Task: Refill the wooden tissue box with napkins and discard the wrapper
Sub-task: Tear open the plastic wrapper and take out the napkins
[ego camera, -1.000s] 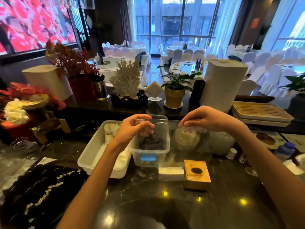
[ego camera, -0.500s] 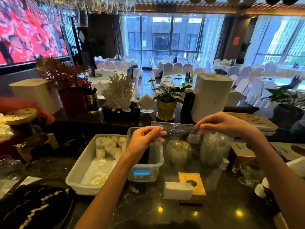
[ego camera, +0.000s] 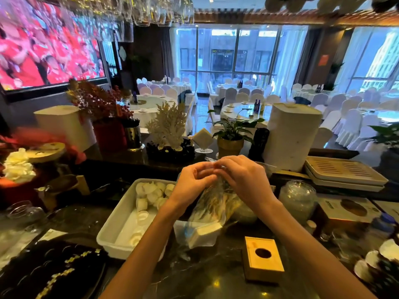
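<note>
- Both my hands are pinched on the clear wrapper (ego camera: 213, 203); the left hand (ego camera: 192, 182) and right hand (ego camera: 244, 180) now meet at its top edge, fingertips touching, where half a second ago they held that edge stretched wide apart; I judge the film is being gathered or crumpled, so the discard step is close.
- The wrapper hangs bunched below my hands, its lower end draped toward the white napkin stack (ego camera: 205, 233) lying on the counter at six o'clock of the grip; I cannot tell whether film still touches the stack.
- The wooden tissue box (ego camera: 263, 258) sits at five o'clock, near the stack, its round hole dark; the refill looks not yet done.
- At eight o'clock, a white tray (ego camera: 112, 236) holds small white cups; the counter (ego camera: 207, 277) is dark, glossy stone.
- Beyond at twelve o'clock: a potted plant (ego camera: 232, 134), then a banquet hall of white-covered chairs and tall windows.
</note>
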Motion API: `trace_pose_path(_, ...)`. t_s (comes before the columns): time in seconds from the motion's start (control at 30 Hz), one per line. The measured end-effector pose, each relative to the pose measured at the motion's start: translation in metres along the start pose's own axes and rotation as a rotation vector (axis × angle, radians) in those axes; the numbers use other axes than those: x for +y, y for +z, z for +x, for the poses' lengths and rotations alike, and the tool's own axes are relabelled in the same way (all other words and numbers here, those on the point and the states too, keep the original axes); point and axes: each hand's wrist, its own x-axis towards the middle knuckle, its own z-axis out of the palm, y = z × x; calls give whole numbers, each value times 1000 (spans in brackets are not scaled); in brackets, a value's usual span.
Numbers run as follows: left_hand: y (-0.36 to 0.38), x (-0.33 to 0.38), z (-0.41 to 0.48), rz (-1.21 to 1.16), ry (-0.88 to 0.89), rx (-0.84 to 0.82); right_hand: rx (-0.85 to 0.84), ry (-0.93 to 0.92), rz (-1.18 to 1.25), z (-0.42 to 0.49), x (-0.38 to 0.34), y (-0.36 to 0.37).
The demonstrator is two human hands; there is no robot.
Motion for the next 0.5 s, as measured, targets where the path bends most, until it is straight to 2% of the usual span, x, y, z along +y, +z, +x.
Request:
trace_pose_path(0.17, -18, 7, 3, 134, 55, 91, 69, -78, -68, 13, -16, 24)
trace_pose_path(0.3, -32, 6, 4, 286, 67, 111, 53, -93, -23, 23, -19, 31)
trace_pose_path(0.5, -32, 6, 0, 346, 27, 123, 9, -77, 1, 28, -18, 31)
